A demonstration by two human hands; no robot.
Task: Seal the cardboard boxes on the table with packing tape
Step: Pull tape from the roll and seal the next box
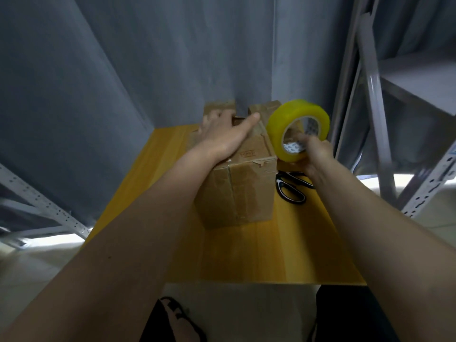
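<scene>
Cardboard box (pixel 243 183), brown and oblong, stands on the yellow wooden bench (pixel 259 255) towards its far edge, close to the grey wall. Its near top flaps are folded down; two flaps at the far end stand up, so I judge the top is not yet sealed. Old tape runs down the near face.

My left hand (pixel 223 138) lies flat on the top of the box, fingers (pixel 253 117) straight and relaxed, thumb reaching towards the raised flaps. It seems to rest there to hold the flaps down and keep the box from sliding while tape goes on.

My right hand (pixel 317 154) grips a wide roll of yellowish clear packing tape (pixel 299 128), fingers curled through its hollow core. The roll is held up on edge just beside the right side of the box, near its top, apparently to bring the tape to the seam. I cannot tell whether a loose end of tape has been pulled free or touches the box.

Black-handled scissors (pixel 291 188) lie on the bench just right of the box, under my right wrist, within reach for cutting the tape.

Grey metal shelving (pixel 385 119) stands to the right of the bench, and more racking to the left. Only one box is plainly in view.
</scene>
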